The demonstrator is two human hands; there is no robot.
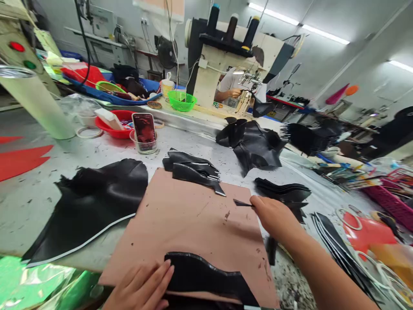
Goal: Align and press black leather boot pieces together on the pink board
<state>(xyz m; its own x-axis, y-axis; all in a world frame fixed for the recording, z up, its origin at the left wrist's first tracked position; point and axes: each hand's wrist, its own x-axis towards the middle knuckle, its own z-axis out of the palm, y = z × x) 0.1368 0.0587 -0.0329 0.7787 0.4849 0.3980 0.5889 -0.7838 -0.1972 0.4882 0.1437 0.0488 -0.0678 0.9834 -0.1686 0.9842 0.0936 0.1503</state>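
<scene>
My left hand lies at the near edge of a pinkish-brown board. Its fingers are stretched out, with the tips on the left end of a curved black leather piece. Above the board's right side, my right hand is closed on a small dark wedge-shaped piece; whether it is a tool or a leather strip I cannot make out. A stack of cut black leather pieces rests on the board's far edge. More black pieces are piled just beyond my right hand.
A large black leather pile is at left, another at the back. A phone leans in a clear cup near a red bowl. Behind stands a sewing machine, with a person beyond it. White rings lie at right.
</scene>
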